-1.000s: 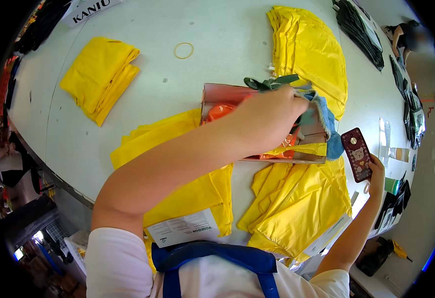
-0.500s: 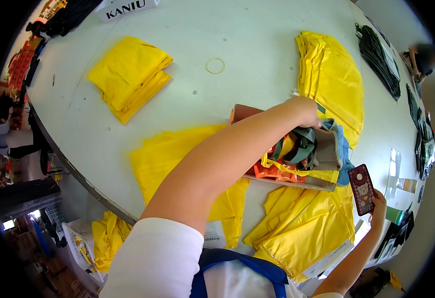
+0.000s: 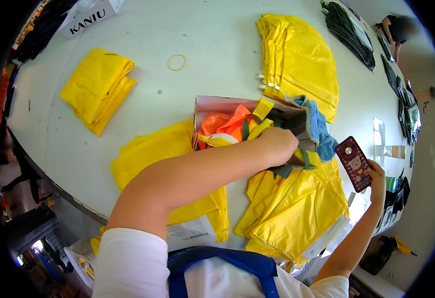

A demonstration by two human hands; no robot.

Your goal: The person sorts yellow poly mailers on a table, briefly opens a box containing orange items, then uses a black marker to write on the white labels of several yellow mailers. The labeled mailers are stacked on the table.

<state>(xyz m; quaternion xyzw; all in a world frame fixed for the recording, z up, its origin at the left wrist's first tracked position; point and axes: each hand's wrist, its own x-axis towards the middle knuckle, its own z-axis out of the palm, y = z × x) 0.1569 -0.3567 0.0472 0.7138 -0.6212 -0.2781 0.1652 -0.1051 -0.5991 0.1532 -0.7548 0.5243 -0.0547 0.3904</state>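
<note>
My left hand (image 3: 281, 145) reaches down into an open cardboard box (image 3: 217, 101); its fingers are hidden among the contents. In the box lie crumpled orange plastic (image 3: 230, 122), yellow strips (image 3: 263, 108) and dark green straps, one dark green strip (image 3: 281, 171) hanging over the near side. A blue cloth (image 3: 318, 124) drapes over the box's right end. My right hand (image 3: 375, 175) grips a phone (image 3: 353, 164) in a dark red case with a bear pattern, held up at the right of the box.
Yellow folded fabric (image 3: 98, 89) lies at left, a yellow stack (image 3: 302, 64) behind the box, and more yellow pieces (image 3: 292, 213) in front. A rubber band (image 3: 176, 62) rests on the white table (image 3: 153, 114). Black bundles (image 3: 346, 32) line the right; another person (image 3: 396, 35) stands far right.
My left hand has moved from the box's far edge down into its near right part, uncovering the orange plastic. The phone stays in my right hand. The whole view has shifted.
</note>
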